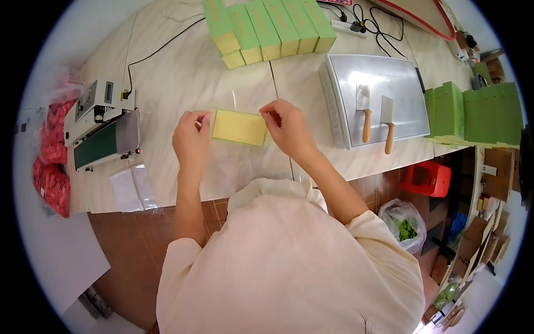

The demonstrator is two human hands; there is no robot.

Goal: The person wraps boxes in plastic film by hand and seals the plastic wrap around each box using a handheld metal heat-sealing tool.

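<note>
A flat yellow box (pixel 239 128) with a thin green border lies on the marbled table between my hands. Faint glints above and below it suggest clear plastic film, but its outline is hard to see. My left hand (pixel 192 136) is just left of the box, fingers curled and thumb tip near its left edge. At the upper right corner, my right hand (pixel 289 128) has thumb and fingertips pinched together. Whatever either pinch holds is too small or too transparent to make out.
Green-and-yellow boxes (pixel 267 33) stand at the back, more green boxes (pixel 489 114) at right. Two wooden-handled scrapers (pixel 387 125) lie on a metal-topped unit (pixel 384 83). A machine with a green belt (pixel 105 136) and clear plastic bags (pixel 133 188) sit left. Black cables (pixel 384 33) run behind.
</note>
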